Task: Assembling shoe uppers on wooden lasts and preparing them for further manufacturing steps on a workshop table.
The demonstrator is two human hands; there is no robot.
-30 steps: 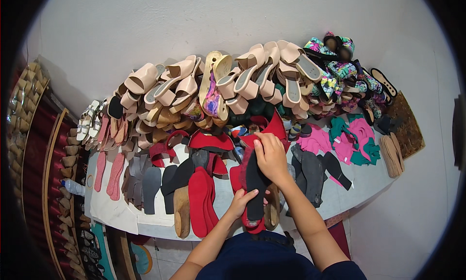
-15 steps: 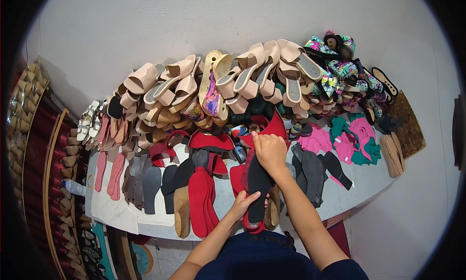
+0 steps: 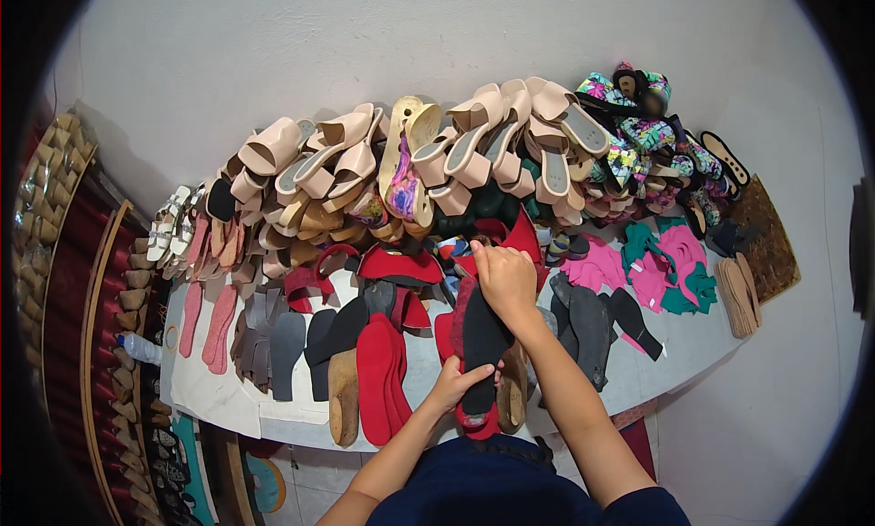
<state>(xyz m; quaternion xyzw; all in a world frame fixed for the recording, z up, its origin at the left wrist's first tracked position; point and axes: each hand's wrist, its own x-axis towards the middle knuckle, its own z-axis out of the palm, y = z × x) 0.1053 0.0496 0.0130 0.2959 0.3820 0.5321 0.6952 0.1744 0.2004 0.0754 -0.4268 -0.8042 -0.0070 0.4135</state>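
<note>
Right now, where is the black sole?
In the head view, the black sole lies centre-front on the table, between both hands, right of the red soles.

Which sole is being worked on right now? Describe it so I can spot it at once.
Start at the white table below the heap of beige sandals. At its near edge, both hands meet on one black sole: left hand at the near end, right hand at the far end. Unlike the loose black soles around it, it lies on red soles.
</note>
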